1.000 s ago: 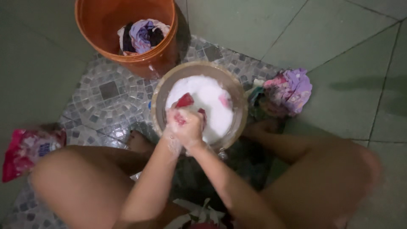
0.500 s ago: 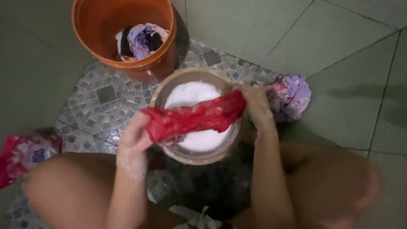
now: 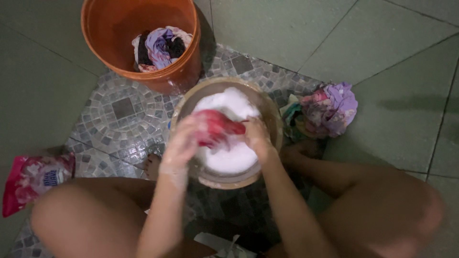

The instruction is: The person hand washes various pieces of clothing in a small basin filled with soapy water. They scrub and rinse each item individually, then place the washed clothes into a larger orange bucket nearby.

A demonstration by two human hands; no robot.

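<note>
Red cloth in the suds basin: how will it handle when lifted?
Likely floppy: the red cloth bunches between left hand and right hand. Probably slippery and heavy for its size, soaked above the foam-filled round basin.

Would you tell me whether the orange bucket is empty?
No, the orange bucket holds a bundle of purple, dark and pale clothes at its bottom.

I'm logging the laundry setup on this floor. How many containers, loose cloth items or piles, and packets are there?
Containers: 2, the orange bucket and the foam-filled basin.
Cloth: 3, the red cloth in both hands, the bucket's clothes, the floor pile.
Packets: 1, the pink packet.
Total: 6.
</note>
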